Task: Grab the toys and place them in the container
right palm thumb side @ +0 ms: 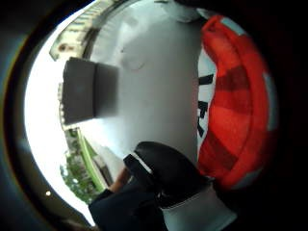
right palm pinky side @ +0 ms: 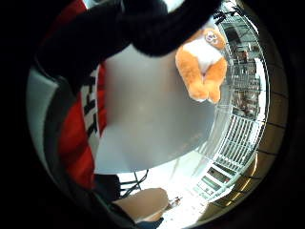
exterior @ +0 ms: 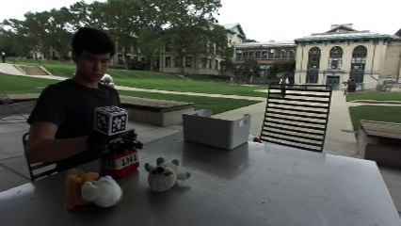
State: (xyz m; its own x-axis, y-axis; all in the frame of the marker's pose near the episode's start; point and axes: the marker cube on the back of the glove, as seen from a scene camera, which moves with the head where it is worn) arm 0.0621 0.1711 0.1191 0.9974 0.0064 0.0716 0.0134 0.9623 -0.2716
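In the outside view my gloved right hand (exterior: 113, 141) grips a red block toy with a white lettered band (exterior: 120, 163) from above, at the table's near left. I cannot tell whether the block still touches the table. Both palm views show the red block (right palm thumb side: 231, 106) (right palm pinky side: 76, 138) close to the palm, with gloved fingers (right palm thumb side: 168, 171) curled beside it. An orange and white plush (exterior: 94, 189) (right palm pinky side: 202, 64) lies in front of the block. A pale plush animal (exterior: 164, 175) sits to its right. The grey container (exterior: 216, 128) (right palm thumb side: 89, 91) stands open at the table's far side.
The grey metal table (exterior: 282, 188) stretches wide to the right of the toys. A black slatted chair back (exterior: 296, 115) stands behind the far edge, right of the container. The person's bare forearm (right palm pinky side: 143, 202) shows at the table's near side.
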